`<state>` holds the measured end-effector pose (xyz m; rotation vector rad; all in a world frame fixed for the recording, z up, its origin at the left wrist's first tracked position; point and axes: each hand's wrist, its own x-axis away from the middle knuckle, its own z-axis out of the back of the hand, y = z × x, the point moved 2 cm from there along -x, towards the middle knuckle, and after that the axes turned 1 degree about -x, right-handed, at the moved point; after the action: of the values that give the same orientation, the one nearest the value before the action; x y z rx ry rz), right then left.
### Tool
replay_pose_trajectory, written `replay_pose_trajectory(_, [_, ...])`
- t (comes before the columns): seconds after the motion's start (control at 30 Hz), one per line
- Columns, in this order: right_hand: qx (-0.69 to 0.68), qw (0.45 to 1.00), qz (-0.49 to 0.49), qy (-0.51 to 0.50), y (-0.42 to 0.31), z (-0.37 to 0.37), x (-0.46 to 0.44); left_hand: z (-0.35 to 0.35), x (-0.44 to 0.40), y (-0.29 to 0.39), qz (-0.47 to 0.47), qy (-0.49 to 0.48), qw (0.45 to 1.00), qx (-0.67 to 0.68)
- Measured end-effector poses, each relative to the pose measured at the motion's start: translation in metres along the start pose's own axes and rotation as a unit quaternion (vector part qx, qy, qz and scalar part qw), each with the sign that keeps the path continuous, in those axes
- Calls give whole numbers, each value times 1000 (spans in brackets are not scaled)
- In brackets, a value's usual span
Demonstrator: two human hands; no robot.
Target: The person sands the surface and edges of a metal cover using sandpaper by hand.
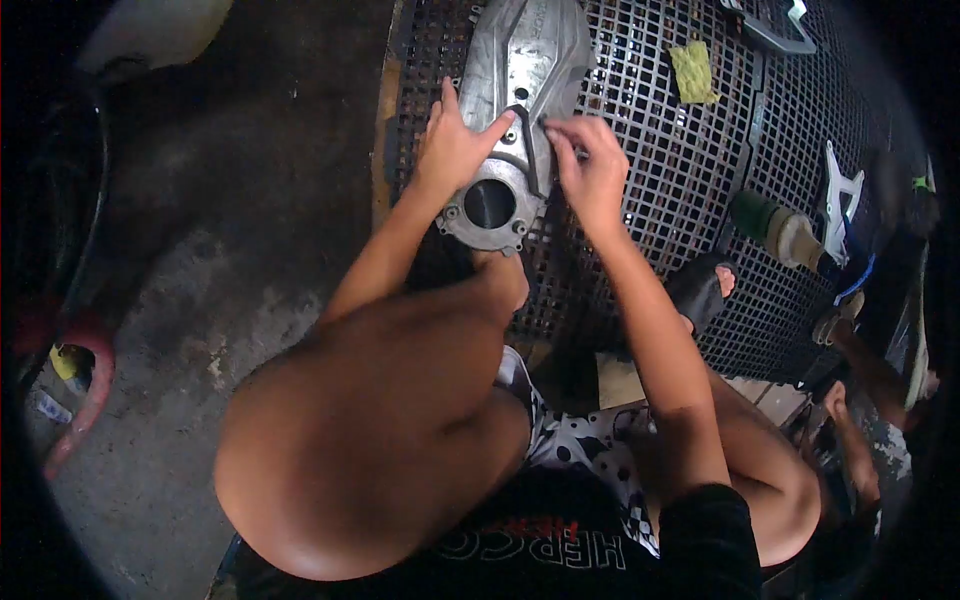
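Observation:
A grey metal engine cover (530, 60), long and ribbed with a round opening at its near end, lies on a black grid mat. My left hand (452, 150) is at the cover's left side, fingers spread, its thumb reaching over the top beside a small bolt. On the right edge, my right hand (595, 170) is closed, with thumb and index finger brought together at the metal. Whatever may be between those fingertips is too small to make out. A dark narrow strip (525, 150) runs along the cover between my hands.
A yellow cloth (692, 72) lies on the grid mat (650, 150). Metal brackets (843, 200) and a green-and-beige bottle-like object (775, 228) are at the right. Another person's limbs (855, 450) show at lower right. A red hose (95, 370) curves at the far left.

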<state>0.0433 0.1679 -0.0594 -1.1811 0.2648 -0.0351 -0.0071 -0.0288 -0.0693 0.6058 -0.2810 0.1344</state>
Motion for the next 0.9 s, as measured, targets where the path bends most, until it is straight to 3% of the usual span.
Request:
replay_pose_trajectory(0.07, [-2,1000,-1,15,0,1,-6,1,1,1,0,1,1000,-4])
replay_pose_trajectory(0.17, [43,990,-134,-6,-2,5,9,1,0,0,5,0,1000,-8])
replay_pose_trajectory(0.2, [56,992,-108,19,-4,5,21,1,-1,1,0,4,1000,-7])
replay_pose_trajectory(0.27, [-3,978,-198,63,-6,-3,32,0,-1,0,5,4,1000,-18])
replay_pose_trajectory(0.33, [50,988,-105,105,3,-10,19,4,2,6,11,-14,1000,3])
replay_pose_trajectory(0.43, [-58,978,-155,127,14,-17,5,0,1,0,-7,9,1000,0])
replay_pose_trajectory(0.53, [-12,977,-126,173,14,-19,35,1,-1,1,-7,-2,1000,-12])
replay_pose_trajectory(0.57, [-10,965,-206,164,5,-19,42,4,-2,4,7,-18,1000,-23])
replay_pose_trajectory(0.6, [-10,962,-210,172,10,-23,44,6,-5,6,7,-15,1000,-24])
replay_pose_trajectory(0.67, [-8,966,-136,220,12,-26,25,3,0,2,-4,-8,1000,-5])
replay_pose_trajectory(0.73, [-71,956,-194,207,30,-29,7,-2,1,-4,-7,-3,1000,-20])
replay_pose_trajectory(0.8, [-24,969,-136,203,24,-23,15,1,-1,0,-10,-1,1000,-15])
replay_pose_trajectory(0.9, [-49,958,-195,203,15,-29,50,5,-2,5,0,-7,1000,-11])
